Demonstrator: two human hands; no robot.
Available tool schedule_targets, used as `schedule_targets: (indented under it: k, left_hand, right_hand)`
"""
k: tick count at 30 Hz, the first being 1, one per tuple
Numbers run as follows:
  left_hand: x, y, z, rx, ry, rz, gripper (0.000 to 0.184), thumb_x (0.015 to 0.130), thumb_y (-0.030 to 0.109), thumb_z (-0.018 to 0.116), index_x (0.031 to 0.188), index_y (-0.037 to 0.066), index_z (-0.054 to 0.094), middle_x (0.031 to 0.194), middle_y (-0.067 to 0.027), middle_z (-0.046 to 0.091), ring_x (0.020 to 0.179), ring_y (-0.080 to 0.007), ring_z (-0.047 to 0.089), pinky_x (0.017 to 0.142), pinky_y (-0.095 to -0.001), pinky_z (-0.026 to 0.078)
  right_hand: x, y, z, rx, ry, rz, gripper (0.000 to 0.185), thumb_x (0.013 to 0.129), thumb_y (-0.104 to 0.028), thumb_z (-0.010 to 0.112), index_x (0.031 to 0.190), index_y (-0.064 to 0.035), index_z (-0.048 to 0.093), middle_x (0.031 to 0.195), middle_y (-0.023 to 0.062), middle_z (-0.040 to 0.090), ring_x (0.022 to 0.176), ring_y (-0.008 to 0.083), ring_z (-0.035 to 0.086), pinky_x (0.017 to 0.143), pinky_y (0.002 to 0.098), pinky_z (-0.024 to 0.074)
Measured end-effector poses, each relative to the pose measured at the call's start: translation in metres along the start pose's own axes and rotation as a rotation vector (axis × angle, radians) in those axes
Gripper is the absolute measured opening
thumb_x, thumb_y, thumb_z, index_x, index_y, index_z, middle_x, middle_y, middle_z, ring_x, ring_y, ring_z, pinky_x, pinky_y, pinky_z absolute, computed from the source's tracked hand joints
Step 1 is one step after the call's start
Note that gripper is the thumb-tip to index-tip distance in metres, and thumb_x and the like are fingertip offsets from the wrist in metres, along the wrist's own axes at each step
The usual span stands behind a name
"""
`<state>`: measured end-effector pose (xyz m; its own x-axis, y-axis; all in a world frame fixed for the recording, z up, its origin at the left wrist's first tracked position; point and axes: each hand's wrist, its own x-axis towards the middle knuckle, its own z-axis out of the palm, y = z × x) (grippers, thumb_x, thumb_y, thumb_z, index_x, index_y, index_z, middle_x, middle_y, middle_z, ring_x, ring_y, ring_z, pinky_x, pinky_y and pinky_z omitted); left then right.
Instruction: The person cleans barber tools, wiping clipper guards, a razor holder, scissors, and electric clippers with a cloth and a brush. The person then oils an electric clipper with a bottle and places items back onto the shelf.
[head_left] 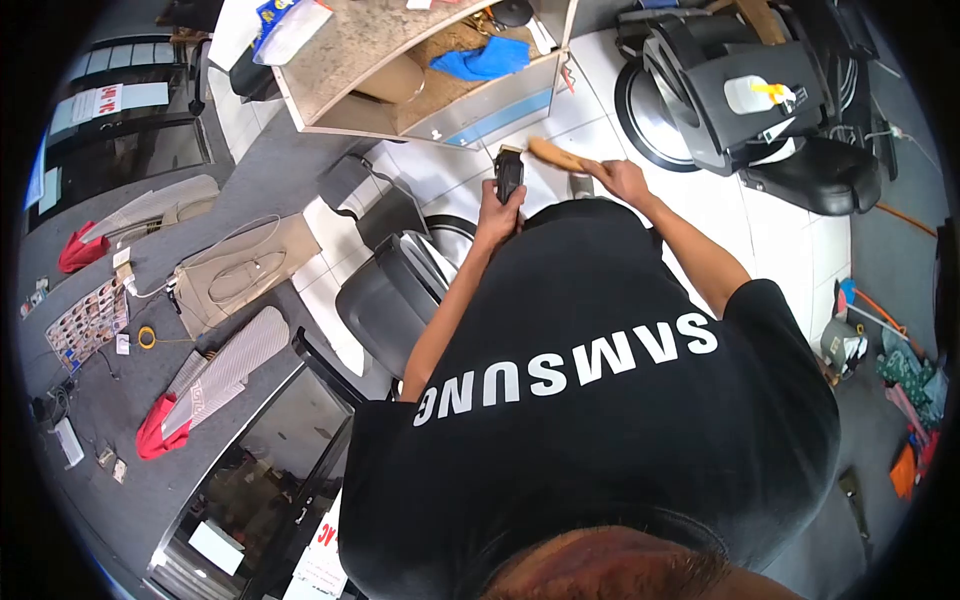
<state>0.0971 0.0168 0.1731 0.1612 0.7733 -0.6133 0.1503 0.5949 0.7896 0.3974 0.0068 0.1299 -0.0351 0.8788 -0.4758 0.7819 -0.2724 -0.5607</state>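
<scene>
Black casing, pale blade end: the clipper (510, 172) is sitting in the person's left hand (497, 214), fingers wrapping its lower body, blade end pointing away from the torso. The right hand (626, 183) is gripping the narrow handle of a tan brush (552, 155), its broad end lying just beside the clipper's blade end, apparently not touching. Both hands are closing around what they hold; neither is standing wide. Both items are hovering over the white tiled floor (722, 222), just beyond the front of the black shirt (600, 440). Near them, the open cabinet (345, 128) is holding a blue cloth (488, 60); a black chair (385, 310) is standing by the left forearm, and a white bottle (745, 95) is resting on the salon chair (690, 95) to the right. Judgement on handling: the low left grip is serving well, leaving the blade end exposed. Light strokes from a loose right wrist would be suiting the brush, with the clipper held firm and fingertips clear of the teeth. Whether the clipper is running, the observer cannot tell.
</scene>
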Motion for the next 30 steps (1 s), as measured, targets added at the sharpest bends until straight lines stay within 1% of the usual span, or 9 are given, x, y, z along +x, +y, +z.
schedule_targets:
  k: [4, 6, 8, 10, 14, 20, 22, 26, 30]
  left_hand:
    - [-0.010, 0.001, -0.009, -0.005, 0.084, -0.027, 0.058, 0.094, 0.033, 0.076, 0.124, 0.003, 0.037, 0.068, -0.0063, 0.058, 0.046, -0.0157, 0.056, 0.038, -0.0328, 0.045]
    - [-0.009, 0.003, -0.008, -0.007, 0.084, -0.052, 0.057, 0.094, 0.032, 0.075, 0.124, 0.004, 0.036, 0.069, -0.0066, 0.058, 0.046, -0.0155, 0.056, 0.039, -0.0322, 0.044]
    - [-0.012, 0.011, -0.003, -0.057, 0.055, 0.004, 0.056, 0.095, 0.030, 0.074, 0.124, 0.004, 0.035, 0.071, -0.0070, 0.058, 0.046, -0.0153, 0.056, 0.039, -0.0318, 0.044]
    - [-0.017, 0.011, -0.003, -0.088, 0.056, 0.018, 0.055, 0.096, 0.029, 0.074, 0.124, 0.004, 0.035, 0.072, -0.0074, 0.058, 0.046, -0.0152, 0.056, 0.038, -0.0315, 0.044]
    - [-0.022, 0.005, -0.008, -0.099, 0.122, 0.011, 0.055, 0.096, 0.029, 0.074, 0.123, 0.002, 0.034, 0.074, -0.0080, 0.058, 0.045, -0.0152, 0.055, 0.037, -0.0316, 0.043]
    - [-0.014, -0.003, -0.009, 0.027, 0.123, -0.018, 0.054, 0.095, 0.030, 0.075, 0.122, 0.003, 0.037, 0.078, -0.0084, 0.060, 0.044, -0.0145, 0.053, 0.038, -0.0320, 0.043]
    - [-0.020, 0.002, -0.006, 0.002, 0.084, 0.012, 0.054, 0.095, 0.032, 0.075, 0.121, 0.003, 0.037, 0.079, -0.0084, 0.061, 0.045, -0.0139, 0.054, 0.039, -0.0314, 0.044]
    - [-0.019, -0.015, -0.013, -0.085, 0.104, 0.023, 0.055, 0.095, 0.031, 0.076, 0.122, 0.003, 0.037, 0.076, -0.0070, 0.061, 0.048, -0.0131, 0.055, 0.042, -0.0297, 0.045]
    - [-0.026, 0.003, -0.023, -0.404, -0.054, -0.167, 0.053, 0.102, 0.057, 0.057, 0.114, 0.006, 0.046, 0.074, -0.0036, 0.057, 0.049, -0.0113, 0.052, 0.045, -0.0270, 0.043]
  right_hand:
    - [-0.002, -0.021, -0.007, 0.091, 0.076, 0.094, 0.075, 0.097, -0.074, 0.046, 0.089, -0.0070, 0.079, 0.069, 0.0178, 0.070, 0.075, 0.0374, 0.071, 0.072, 0.0458, 0.0547]
    - [0.001, -0.066, -0.008, 0.184, 0.085, 0.017, 0.074, 0.097, -0.074, 0.047, 0.095, -0.0081, 0.080, 0.071, 0.0185, 0.070, 0.076, 0.0388, 0.071, 0.073, 0.0463, 0.0546]
    - [-0.001, -0.096, -0.013, -0.016, -0.026, -0.163, 0.070, 0.096, -0.073, 0.048, 0.104, -0.0108, 0.080, 0.074, 0.0200, 0.071, 0.076, 0.0404, 0.071, 0.074, 0.0473, 0.0552]
    - [0.008, -0.063, 0.020, 0.090, 0.061, -0.214, 0.074, 0.097, -0.074, 0.046, 0.094, -0.0083, 0.080, 0.071, 0.0191, 0.070, 0.074, 0.0395, 0.071, 0.073, 0.0467, 0.0556]
    - [0.008, -0.024, -0.005, -0.157, 0.002, 0.008, 0.081, 0.096, -0.077, 0.042, 0.082, -0.0068, 0.079, 0.070, 0.0189, 0.070, 0.073, 0.0381, 0.071, 0.072, 0.0475, 0.0558]
    - [-0.001, -0.105, -0.013, -0.020, -0.046, -0.137, 0.075, 0.094, -0.077, 0.046, 0.097, -0.0109, 0.080, 0.078, 0.0208, 0.072, 0.080, 0.0416, 0.070, 0.078, 0.0485, 0.0553]
    - [0.000, -0.083, 0.010, 0.064, -0.006, -0.207, 0.074, 0.095, -0.077, 0.046, 0.091, -0.0106, 0.080, 0.076, 0.0180, 0.072, 0.077, 0.0393, 0.071, 0.076, 0.0473, 0.0560]
    - [0.004, -0.015, -0.006, -0.294, -0.038, 0.006, 0.077, 0.095, -0.077, 0.044, 0.085, -0.0095, 0.081, 0.072, 0.0175, 0.072, 0.075, 0.0363, 0.072, 0.074, 0.0460, 0.0564]
    - [-0.002, -0.048, -0.021, -0.041, 0.045, 0.022, 0.079, 0.095, -0.078, 0.045, 0.084, -0.0075, 0.080, 0.067, 0.0180, 0.069, 0.069, 0.0382, 0.069, 0.070, 0.0471, 0.0551]
